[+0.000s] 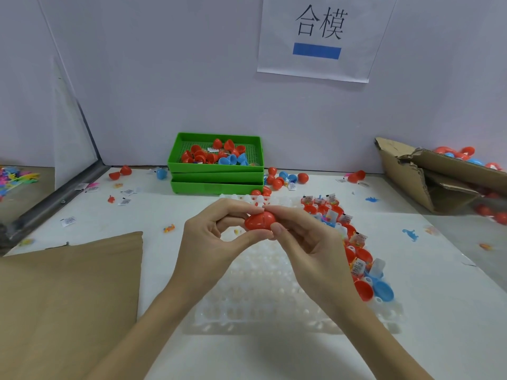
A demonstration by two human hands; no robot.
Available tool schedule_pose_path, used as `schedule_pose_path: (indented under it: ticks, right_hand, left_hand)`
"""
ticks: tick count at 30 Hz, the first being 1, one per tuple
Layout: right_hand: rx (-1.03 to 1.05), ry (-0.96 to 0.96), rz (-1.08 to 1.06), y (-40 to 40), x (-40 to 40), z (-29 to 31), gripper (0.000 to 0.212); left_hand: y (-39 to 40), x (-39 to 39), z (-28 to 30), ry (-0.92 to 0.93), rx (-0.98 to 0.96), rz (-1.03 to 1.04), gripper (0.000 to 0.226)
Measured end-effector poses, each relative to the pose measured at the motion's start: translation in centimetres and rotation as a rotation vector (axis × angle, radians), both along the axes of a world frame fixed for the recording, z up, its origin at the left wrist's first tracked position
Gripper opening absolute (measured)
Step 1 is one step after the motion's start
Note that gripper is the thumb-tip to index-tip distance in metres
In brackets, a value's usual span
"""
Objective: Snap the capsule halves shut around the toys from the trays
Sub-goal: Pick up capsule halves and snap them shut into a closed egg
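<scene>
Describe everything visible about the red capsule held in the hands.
The red capsule looks like glossy plastic, egg-shaped, its two halves meeting at a visible seam near the middle. It lies sideways in the air above the clear tray, pinched between thumb and fingers of the left hand and right hand. Its contents are hidden.

Toy packing workstation: labelled wall sign (315,37), stacked green trays (216,171).

Red capsule (259,221): smooth glossy plastic. Clear holder tray (260,297) under the hands: translucent, shiny moulded plastic. Green trays (216,178) at 12 o'clock: matt plastic, perforated floor in top one. Cardboard sheet (68,297) at 8 o'clock: brown, matt. Torn cardboard box (428,182) at 2 o'clock: rough corrugated edges. Wall sign (318,37): white paper.
</scene>
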State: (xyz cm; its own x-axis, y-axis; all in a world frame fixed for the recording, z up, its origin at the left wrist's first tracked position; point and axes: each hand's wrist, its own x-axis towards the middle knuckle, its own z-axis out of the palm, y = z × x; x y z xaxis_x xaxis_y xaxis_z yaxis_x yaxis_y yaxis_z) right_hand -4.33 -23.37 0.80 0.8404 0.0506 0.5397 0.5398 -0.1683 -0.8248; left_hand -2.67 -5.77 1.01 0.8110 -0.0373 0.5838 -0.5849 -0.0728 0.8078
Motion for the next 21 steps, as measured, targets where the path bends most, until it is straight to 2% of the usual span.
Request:
schedule_pose_path:
  ticks: [4,7,14,21]
  right_hand:
    - [-0.043,-0.02,0.013,-0.28,0.13,0.04,0.032]
    - [0.025,0.024,0.073,-0.31,0.22,0.23,0.028]
    - [0.032,0.054,0.111,-0.43,0.21,0.58,0.028]
    - [0.053,0.109,0.092,-0.27,0.16,0.5,0.029]
  left_hand:
    - [-0.22,-0.31,0.01,-0.051,0.033,0.043,0.038]
    - [-0.48,-0.4,0.01,-0.069,0.038,0.064,0.038]
    - [-0.35,-0.43,0.05,-0.056,-0.002,0.018,0.04]
    - [0.24,0.06,-0.17,-0.181,0.134,0.072,0.037]
